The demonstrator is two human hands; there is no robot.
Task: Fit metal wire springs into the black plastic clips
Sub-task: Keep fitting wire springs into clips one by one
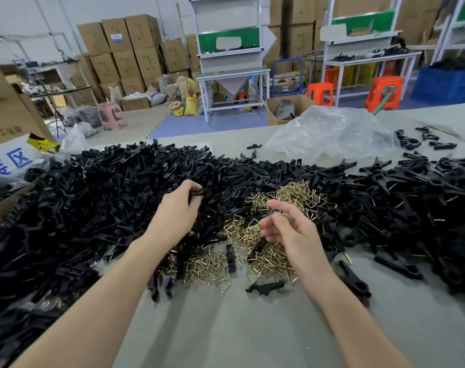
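Landmark is the spring pile (207,266): brass wire springs in a tangle on the surface (226,328), with no shared long axis. Right hand (287,229) hovers directly over the pile, fingers loosely curled; we cannot tell if a spring is pinched. Left hand (176,211) sits just left of the pile, at the edge of the clip heap (93,197), fingers curled round a black clip (200,193) whose axis is mostly hidden. We judge the right hand nearer, so it should pick the spring and carry it leftward to the clip.

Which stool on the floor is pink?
The pink stool stands alone at left, near the stacked cardboard boxes; the two orange stools stand at right.
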